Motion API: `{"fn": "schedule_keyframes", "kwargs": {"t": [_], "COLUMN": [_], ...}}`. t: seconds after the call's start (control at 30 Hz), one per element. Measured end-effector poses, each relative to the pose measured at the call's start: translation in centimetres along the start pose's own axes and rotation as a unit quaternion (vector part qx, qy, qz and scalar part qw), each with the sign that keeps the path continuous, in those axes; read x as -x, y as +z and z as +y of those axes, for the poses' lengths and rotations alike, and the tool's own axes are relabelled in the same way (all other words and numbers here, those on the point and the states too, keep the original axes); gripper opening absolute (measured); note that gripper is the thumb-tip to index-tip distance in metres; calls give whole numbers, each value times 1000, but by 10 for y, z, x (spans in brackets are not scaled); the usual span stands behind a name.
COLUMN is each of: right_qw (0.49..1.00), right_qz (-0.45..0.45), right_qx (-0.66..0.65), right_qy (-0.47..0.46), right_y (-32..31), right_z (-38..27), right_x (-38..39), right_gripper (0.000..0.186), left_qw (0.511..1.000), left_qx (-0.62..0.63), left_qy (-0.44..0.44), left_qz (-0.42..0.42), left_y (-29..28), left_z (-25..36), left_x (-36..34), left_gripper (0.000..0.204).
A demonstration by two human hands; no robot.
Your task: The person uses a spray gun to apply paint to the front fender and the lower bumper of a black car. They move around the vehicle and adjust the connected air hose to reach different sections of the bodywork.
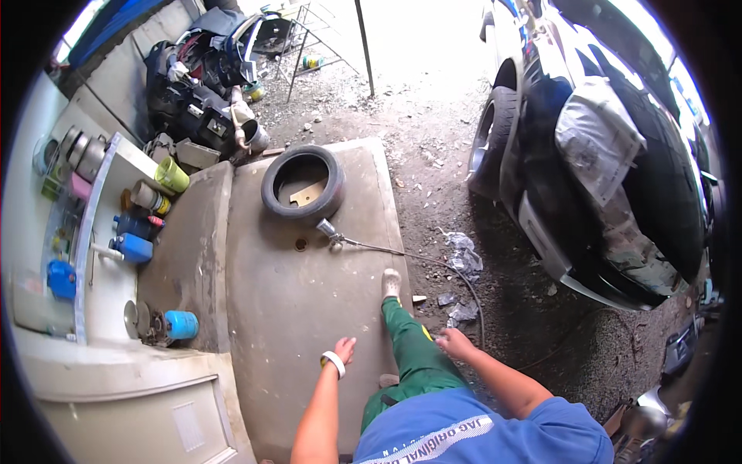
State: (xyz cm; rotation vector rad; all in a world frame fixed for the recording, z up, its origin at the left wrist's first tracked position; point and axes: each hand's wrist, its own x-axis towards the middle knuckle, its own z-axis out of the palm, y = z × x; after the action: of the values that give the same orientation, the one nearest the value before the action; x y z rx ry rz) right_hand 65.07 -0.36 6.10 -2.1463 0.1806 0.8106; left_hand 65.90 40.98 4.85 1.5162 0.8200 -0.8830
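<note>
My left hand (345,350), with a white band on its wrist, hangs over the concrete slab with its fingers loosely apart and nothing seen in it. To the right of my green trousers, my right hand (457,343) is half curled, fingers a little apart, near a yellow mark on the trouser leg; nothing shows in its grasp. One foot (392,283) is forward at the slab's right edge. Ahead on the slab lies a black tire (332,193) with a flat tan piece (308,194) inside its ring. A spray gun (328,228) on a hose rests beside the tire, touching neither hand.
The hose (433,258) runs right across gravel past crumpled clear plastic (464,255). A black car (576,162) partly covered with sheeting stands at the right. Shelves (94,224) with pots and blue containers line the left wall. Car parts (197,85) are piled at the far left.
</note>
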Motion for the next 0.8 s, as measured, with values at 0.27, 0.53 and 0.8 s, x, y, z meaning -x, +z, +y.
{"fn": "schedule_keyframes", "kwargs": {"t": [0.27,0.53,0.8], "right_qw": [980,938,958], "right_qz": [-132,-114,-15], "right_qx": [121,258,203], "right_qy": [86,204,202], "right_y": [10,1,-12], "right_z": [-113,-147,-152], "right_x": [-216,-322,-400], "right_gripper": [85,86,79], "left_qw": [997,974,957], "left_qx": [72,177,209], "left_qy": [-29,-110,-152], "left_qz": [23,86,136], "left_y": [-17,-46,-86], "left_z": [182,228,217], "left_x": [-188,-425,-691], "left_gripper": [80,70,71]}}
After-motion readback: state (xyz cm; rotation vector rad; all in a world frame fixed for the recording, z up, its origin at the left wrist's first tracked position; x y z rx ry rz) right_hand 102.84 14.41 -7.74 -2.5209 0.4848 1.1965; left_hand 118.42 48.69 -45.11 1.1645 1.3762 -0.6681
